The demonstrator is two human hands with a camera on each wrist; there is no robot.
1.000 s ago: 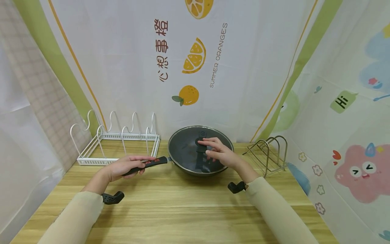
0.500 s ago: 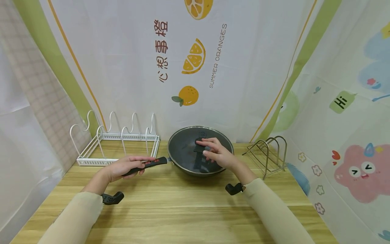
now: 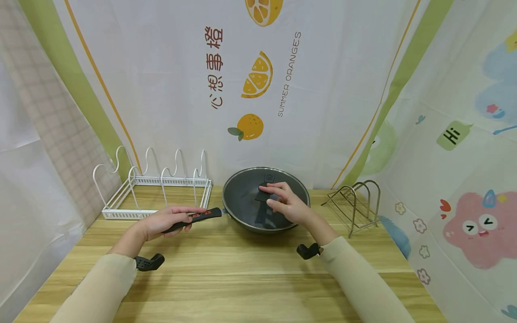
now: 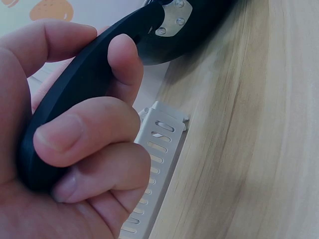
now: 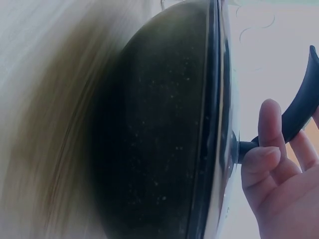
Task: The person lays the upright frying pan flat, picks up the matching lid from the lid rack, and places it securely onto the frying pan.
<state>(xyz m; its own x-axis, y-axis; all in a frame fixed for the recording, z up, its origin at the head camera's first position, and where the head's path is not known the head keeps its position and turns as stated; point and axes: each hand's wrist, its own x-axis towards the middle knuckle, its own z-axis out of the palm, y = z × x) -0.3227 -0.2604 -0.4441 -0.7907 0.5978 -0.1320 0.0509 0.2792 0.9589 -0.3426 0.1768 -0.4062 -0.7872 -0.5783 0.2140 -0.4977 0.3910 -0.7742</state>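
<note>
A dark wok [image 5: 144, 124] stands on the wooden table against the back curtain, covered by a glass lid [image 3: 242, 195] with a metal rim. My left hand [image 3: 166, 220] grips its long black handle [image 3: 208, 214], which points left. The left wrist view shows the fingers curled round this handle [image 4: 75, 82], with a riveted metal bracket [image 4: 177, 20] beyond. My right hand [image 3: 291, 205] is at the lid's black knob [image 3: 263, 196], its fingers bent about the stem and curved grip [image 5: 299, 107]. The lid rests on the wok; fingers partly hide the knob.
A white wire rack [image 3: 157, 181] with upright loops stands at the back left, close behind my left hand. On the right is a small metal wire rack [image 3: 355, 206]. Printed curtains [image 3: 323, 89] enclose the back and sides of the wooden table [image 3: 226, 278].
My right hand has shifted slightly left, and the lid's knob has turned a little with it. The left hand, handle and wok look unmoved.
</note>
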